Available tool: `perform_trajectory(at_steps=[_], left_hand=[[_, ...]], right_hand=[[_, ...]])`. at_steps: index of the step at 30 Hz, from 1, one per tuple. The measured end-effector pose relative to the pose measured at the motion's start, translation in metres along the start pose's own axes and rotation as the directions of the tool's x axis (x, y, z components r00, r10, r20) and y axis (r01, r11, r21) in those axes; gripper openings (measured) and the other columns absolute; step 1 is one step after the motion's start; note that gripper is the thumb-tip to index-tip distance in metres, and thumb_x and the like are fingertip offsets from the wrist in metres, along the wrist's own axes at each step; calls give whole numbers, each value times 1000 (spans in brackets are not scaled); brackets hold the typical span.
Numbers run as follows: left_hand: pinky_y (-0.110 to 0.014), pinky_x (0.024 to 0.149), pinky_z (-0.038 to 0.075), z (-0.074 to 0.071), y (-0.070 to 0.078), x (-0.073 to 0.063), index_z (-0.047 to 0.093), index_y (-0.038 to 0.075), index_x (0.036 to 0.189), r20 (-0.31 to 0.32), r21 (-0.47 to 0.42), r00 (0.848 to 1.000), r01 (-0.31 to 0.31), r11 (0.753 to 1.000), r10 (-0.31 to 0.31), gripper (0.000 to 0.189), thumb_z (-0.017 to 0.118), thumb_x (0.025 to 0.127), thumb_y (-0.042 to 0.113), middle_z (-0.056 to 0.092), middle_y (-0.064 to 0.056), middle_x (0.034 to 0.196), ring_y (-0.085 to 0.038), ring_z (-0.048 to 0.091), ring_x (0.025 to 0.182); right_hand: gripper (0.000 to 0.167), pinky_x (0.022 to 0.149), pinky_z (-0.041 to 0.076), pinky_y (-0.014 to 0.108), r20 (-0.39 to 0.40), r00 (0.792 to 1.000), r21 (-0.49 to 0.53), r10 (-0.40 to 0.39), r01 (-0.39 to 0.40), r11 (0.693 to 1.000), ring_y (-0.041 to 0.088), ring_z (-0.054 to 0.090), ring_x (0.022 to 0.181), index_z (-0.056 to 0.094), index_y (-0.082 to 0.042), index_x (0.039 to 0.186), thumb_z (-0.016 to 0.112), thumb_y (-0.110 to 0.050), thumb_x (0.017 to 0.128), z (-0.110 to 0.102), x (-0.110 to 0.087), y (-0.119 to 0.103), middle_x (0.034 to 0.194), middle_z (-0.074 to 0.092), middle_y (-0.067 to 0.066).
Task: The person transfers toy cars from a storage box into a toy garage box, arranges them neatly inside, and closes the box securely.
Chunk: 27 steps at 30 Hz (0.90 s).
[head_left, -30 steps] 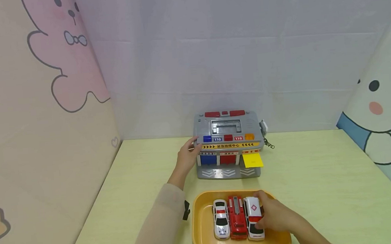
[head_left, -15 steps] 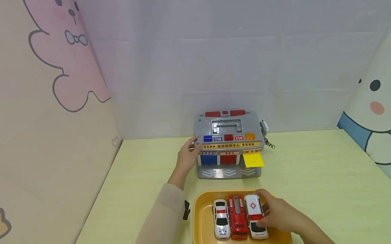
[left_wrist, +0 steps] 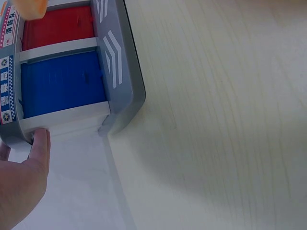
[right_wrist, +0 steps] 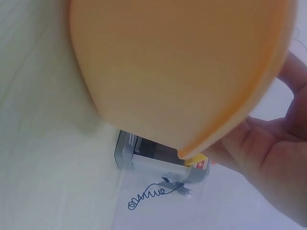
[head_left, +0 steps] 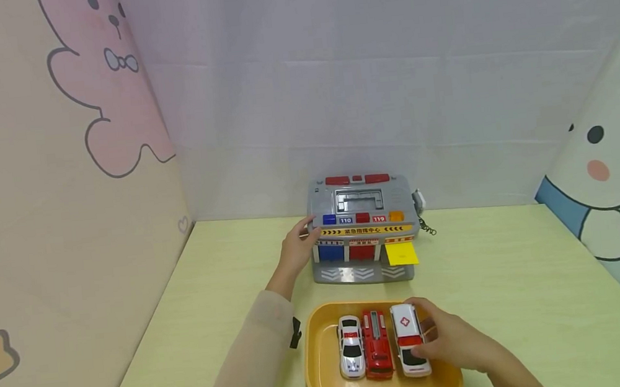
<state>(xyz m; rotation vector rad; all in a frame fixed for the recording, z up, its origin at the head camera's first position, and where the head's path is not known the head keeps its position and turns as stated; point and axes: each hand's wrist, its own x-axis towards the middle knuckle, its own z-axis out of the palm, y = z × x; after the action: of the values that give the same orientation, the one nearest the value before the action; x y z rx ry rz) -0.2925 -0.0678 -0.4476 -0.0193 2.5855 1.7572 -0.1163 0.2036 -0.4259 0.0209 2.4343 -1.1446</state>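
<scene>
My right hand (head_left: 450, 342) grips a white-and-red toy ambulance (head_left: 405, 321) by its sides, over the right part of a yellow tray (head_left: 318, 361). In the right wrist view the tray's outer wall hides the ambulance and part of the hand. Left of it in the tray lie a red toy fire truck (head_left: 377, 352) and a white toy police car (head_left: 351, 350). My left hand (head_left: 295, 251) rests on the left side of a grey toy rescue station (head_left: 319, 204). In the left wrist view its straight fingers (left_wrist: 40, 149) touch the side wall.
The station's blue door (left_wrist: 62, 84) and red door (left_wrist: 60, 28) are down, while its yellow door (head_left: 401, 254) sticks out raised. A coiled cord (head_left: 426, 227) hangs at its right side. Behind it stands a pale curtain (head_left: 289, 96).
My right hand has shifted the ambulance slightly right and upward in the head view, away from the fire truck, and tilted it a little. My left hand stays on the station.
</scene>
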Motion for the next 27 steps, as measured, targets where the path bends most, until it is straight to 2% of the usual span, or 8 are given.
perform_trajectory(at_steps=[18, 27], left_hand=[[-45, 96, 48, 0, -1, 1, 50, 23, 144, 3, -20, 1000, -12, 1000, 12, 46, 58, 99, 32, 54, -15, 134, -31, 54, 121], [-46, 96, 48, 0, -1, 1, 50, 23, 143, 2, -17, 1000, -13, 1000, 13, 46, 60, 99, 32, 55, -15, 134, -30, 55, 120]], right_hand=[[86, 80, 55, 44, 3, 1000, 67, 7, -7, 998, 24, 57, 91, 37, -14, 146, 85, -17, 75, -23, -8, 0, 109, 58, 11], [85, 83, 54, 46, 41, 998, 150, -55, 49, 988, 27, 58, 95, 31, -9, 148, 81, -20, 81, -41, -10, 5, 114, 56, 16]])
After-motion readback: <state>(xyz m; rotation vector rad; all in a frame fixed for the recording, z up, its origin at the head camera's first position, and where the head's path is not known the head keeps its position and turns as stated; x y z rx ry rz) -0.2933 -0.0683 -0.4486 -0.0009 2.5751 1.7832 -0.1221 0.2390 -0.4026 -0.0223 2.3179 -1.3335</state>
